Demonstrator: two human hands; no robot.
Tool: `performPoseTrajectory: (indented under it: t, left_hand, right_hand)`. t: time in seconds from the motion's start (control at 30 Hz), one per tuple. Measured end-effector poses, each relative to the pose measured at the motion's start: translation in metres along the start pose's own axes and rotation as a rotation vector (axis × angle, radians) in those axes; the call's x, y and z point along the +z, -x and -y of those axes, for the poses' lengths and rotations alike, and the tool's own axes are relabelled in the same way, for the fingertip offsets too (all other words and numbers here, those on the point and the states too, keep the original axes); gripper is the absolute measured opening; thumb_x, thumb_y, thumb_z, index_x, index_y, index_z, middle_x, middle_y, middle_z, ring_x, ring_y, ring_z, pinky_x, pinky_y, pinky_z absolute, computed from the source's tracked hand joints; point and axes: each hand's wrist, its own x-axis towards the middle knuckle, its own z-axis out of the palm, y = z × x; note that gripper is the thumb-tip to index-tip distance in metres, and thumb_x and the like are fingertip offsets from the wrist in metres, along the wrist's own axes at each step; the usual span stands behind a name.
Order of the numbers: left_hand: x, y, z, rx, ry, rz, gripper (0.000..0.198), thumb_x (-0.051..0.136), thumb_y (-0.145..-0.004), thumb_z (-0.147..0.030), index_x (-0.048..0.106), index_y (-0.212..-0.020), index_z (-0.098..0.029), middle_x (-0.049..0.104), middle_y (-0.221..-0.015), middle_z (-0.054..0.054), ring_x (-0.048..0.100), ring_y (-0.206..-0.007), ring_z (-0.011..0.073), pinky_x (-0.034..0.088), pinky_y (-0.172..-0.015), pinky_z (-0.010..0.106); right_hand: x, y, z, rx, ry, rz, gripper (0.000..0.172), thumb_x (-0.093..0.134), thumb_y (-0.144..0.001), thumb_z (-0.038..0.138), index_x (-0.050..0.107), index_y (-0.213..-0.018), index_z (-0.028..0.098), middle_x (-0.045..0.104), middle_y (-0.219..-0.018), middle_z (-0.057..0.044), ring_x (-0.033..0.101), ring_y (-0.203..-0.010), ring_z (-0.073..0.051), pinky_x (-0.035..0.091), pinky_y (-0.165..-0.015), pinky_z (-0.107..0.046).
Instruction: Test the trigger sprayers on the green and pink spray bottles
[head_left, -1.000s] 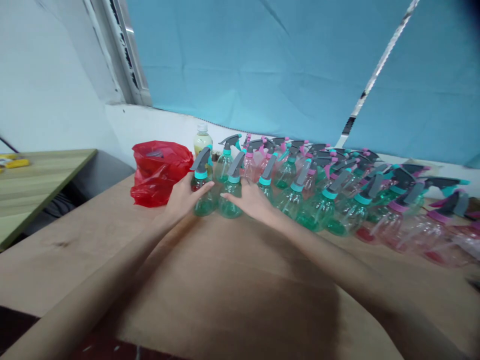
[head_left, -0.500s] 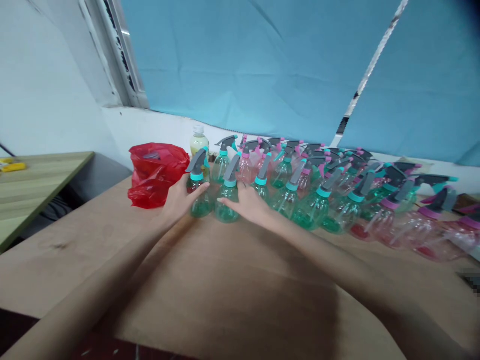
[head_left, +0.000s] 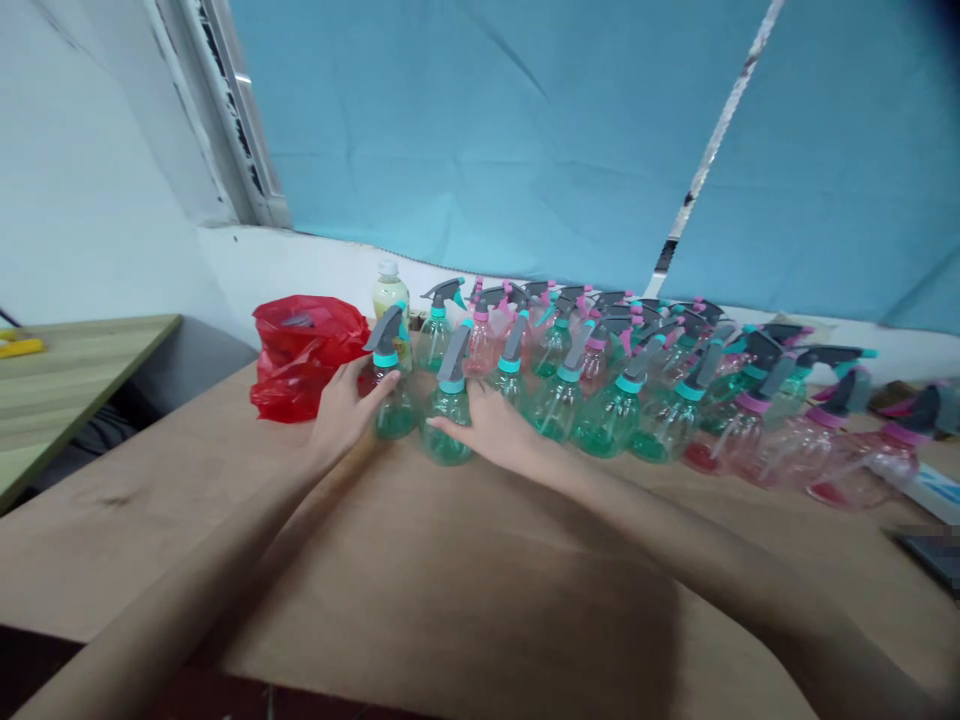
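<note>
My left hand (head_left: pixel 345 410) is closed round the side of a green spray bottle (head_left: pixel 394 415) with a turquoise collar and grey trigger head; its thumb lies across the front and the other fingers are partly hidden. Just to the right, my right hand (head_left: pixel 491 425) grips a second green spray bottle (head_left: pixel 448 440), thumb in front and fingers behind. Both bottles stand upright on the wooden table (head_left: pixel 450 570), a small gap between them. Beyond the right hand, a front row of similar bottles continues, starting with a green spray bottle (head_left: pixel 510 380).
Several green and pink spray bottles (head_left: pixel 611 425) crowd the table's back right. A red plastic bag (head_left: pixel 304 360) sits left of my left hand, and a white-capped bottle (head_left: pixel 388 290) stands behind. A dark flat object (head_left: pixel 934 555) lies at the right edge. Blue sheeting (head_left: pixel 480 150) covers the wall.
The spray bottle in my right hand has come slightly nearer to me, out of line with the row. My left hand's bottle has hardly moved. The view has shifted a little.
</note>
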Motion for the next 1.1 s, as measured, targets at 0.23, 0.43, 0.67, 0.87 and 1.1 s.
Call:
performPoseTrajectory:
  t: [0.23, 0.43, 0.67, 0.87, 1.1]
  left_hand:
    - [-0.013, 0.032, 0.002, -0.08, 0.038, -0.223, 0.048, 0.054, -0.082, -0.049, 0.054, -0.119, -0.017, 0.058, -0.12, 0.013, 0.057, -0.11, 0.0292, 0.051, -0.087, 0.041]
    - [-0.007, 0.062, -0.042, -0.024, 0.147, -0.057, 0.038, 0.056, -0.081, -0.049, 0.057, -0.108, -0.021, 0.065, -0.111, 0.008, 0.063, -0.1, 0.0274, 0.052, -0.086, 0.043]
    - [0.033, 0.066, -0.126, 0.301, 0.212, 0.315, 0.061, 0.065, -0.075, -0.043, 0.042, -0.129, -0.025, 0.053, -0.131, 0.01, 0.054, -0.115, 0.0284, 0.044, -0.098, 0.047]
    - [0.075, 0.064, -0.182, 0.262, 0.321, 0.355, 0.066, 0.066, -0.073, -0.045, 0.042, -0.13, -0.022, 0.057, -0.126, 0.013, 0.059, -0.107, 0.0296, 0.049, -0.089, 0.045]
    - [0.114, 0.07, -0.222, 0.274, 0.511, 0.419, 0.038, 0.058, -0.081, -0.033, 0.052, -0.117, -0.022, 0.063, -0.117, 0.008, 0.062, -0.103, 0.0248, 0.048, -0.092, 0.042]
  right_hand:
    - [-0.011, 0.037, -0.001, -0.034, 0.098, 0.021, 0.067, 0.046, -0.083, 0.059, 0.05, -0.119, 0.002, 0.063, -0.102, -0.021, 0.062, -0.087, -0.033, 0.049, -0.071, -0.042]
    - [-0.027, 0.07, -0.009, -0.032, 0.144, 0.012, 0.068, 0.046, -0.081, 0.062, 0.052, -0.118, 0.004, 0.06, -0.108, -0.02, 0.061, -0.09, -0.034, 0.049, -0.072, -0.043]
    - [-0.05, 0.101, -0.022, 0.001, 0.129, 0.005, 0.053, 0.053, -0.08, 0.048, 0.054, -0.116, 0.009, 0.061, -0.106, -0.017, 0.062, -0.087, -0.03, 0.049, -0.069, -0.041]
    - [-0.074, 0.136, -0.038, 0.052, 0.195, 0.006, 0.057, 0.051, -0.081, 0.054, 0.058, -0.114, 0.009, 0.062, -0.103, -0.017, 0.063, -0.083, -0.029, 0.05, -0.065, -0.039]
    - [-0.089, 0.171, -0.062, 0.057, 0.313, -0.116, 0.075, 0.042, -0.082, 0.066, 0.054, -0.118, 0.002, 0.062, -0.109, -0.025, 0.062, -0.095, -0.035, 0.052, -0.07, -0.044]
